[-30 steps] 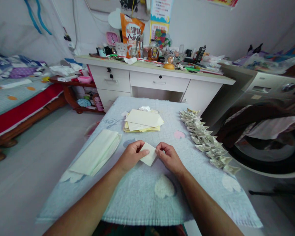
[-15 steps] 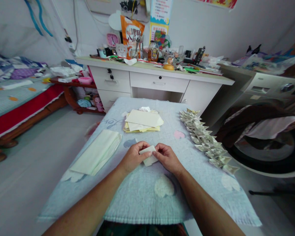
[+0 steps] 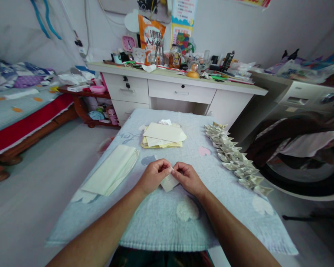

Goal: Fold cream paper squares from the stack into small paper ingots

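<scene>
A small folded piece of pale paper [image 3: 169, 183] is pinched between both hands above the cloth-covered table [image 3: 155, 226]. My left hand [image 3: 155, 175] grips its upper left edge, thumb against forefinger. On the other side, my right hand [image 3: 188, 178] pinches the upper right edge, and the two thumb tips almost meet. The lower part of the paper hangs free below the fingers. Beyond the hands lies a stack of pale and yellow paper sheets [image 3: 164, 132]. To the left rests a thicker folded bundle of pale paper [image 3: 111, 170].
Rows of folded pointed paper pieces [image 3: 233, 155] run along the table's right side. Behind stands a white desk [image 3: 180, 91] crowded with jars, a clock and an orange bag [image 3: 151, 37]. A washing machine [image 3: 303, 96] with its door open is at right, a bed [image 3: 22, 100] at left.
The paper's upper edge has been drawn in under the fingertips, and the thumbs have come closer together. Less of its top face shows now. The view has shifted slightly.
</scene>
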A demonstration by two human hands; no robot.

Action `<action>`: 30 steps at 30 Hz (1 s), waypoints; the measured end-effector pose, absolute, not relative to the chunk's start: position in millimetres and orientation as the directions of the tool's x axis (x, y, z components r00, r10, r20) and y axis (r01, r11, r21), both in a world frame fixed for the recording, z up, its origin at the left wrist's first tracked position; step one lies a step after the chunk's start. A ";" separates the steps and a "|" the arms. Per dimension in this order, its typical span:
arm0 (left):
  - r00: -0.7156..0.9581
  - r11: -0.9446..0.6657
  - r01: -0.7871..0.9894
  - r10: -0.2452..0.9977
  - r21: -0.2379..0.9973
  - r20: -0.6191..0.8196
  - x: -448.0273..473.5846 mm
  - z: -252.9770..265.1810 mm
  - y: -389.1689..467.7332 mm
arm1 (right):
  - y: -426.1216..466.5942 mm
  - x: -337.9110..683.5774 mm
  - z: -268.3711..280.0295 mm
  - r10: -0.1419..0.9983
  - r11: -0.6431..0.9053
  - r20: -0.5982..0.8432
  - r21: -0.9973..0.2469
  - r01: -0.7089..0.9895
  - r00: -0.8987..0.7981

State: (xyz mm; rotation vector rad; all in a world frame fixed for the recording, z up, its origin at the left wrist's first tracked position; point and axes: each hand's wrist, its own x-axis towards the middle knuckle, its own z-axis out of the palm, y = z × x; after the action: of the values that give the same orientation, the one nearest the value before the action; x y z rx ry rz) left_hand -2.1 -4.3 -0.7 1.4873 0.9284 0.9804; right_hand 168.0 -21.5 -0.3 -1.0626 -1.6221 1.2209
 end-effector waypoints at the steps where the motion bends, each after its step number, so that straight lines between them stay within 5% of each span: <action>1: 0.345 -0.117 0.038 0.934 0.992 0.097 -1.8 -0.4 -4.1 | -21.6 168.1 0.3 0.946 0.173 0.123 -0.974 0.147 -0.301; 13: 0.219 -0.074 -0.038 0.972 0.997 0.080 -0.8 3.3 -3.5 | -20.3 171.7 0.1 0.958 0.156 0.133 -0.985 0.073 -0.253; 30: 0.307 -0.041 -0.065 0.950 0.997 0.059 1.1 -0.1 -4.2 | -21.0 174.1 -4.4 0.952 0.143 0.105 -0.983 0.115 -0.288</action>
State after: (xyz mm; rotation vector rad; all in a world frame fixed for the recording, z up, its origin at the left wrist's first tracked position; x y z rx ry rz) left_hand 1.1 -4.2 -0.1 1.3352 0.9097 1.0371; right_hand 174.1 -21.0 -4.4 -1.0634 -1.5761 1.2494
